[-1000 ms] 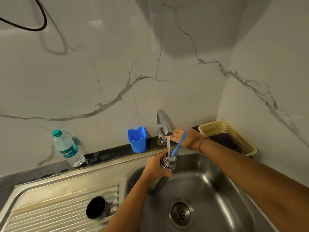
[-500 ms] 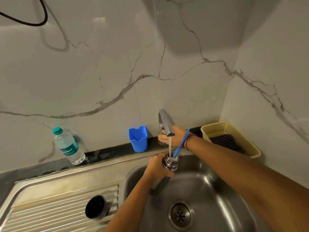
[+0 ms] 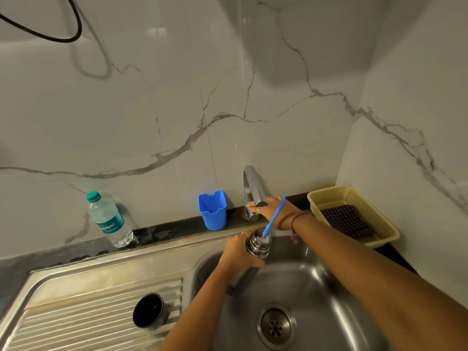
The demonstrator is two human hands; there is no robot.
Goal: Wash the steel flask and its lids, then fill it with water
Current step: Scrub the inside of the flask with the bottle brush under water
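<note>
My left hand (image 3: 239,253) curls round the steel flask (image 3: 255,249) over the sink (image 3: 316,279), while my right hand (image 3: 272,211), fingers seemingly laid on the tap (image 3: 253,188), leaves the blue brush (image 3: 274,215) loose in the mouth beside my left fingertips, so it may tip out.

Steel drainboard (image 3: 76,287) bearing black lid (image 3: 149,311)

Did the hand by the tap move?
Yes. The right hand slid left, from beside the yellow basket to the tap.
</note>
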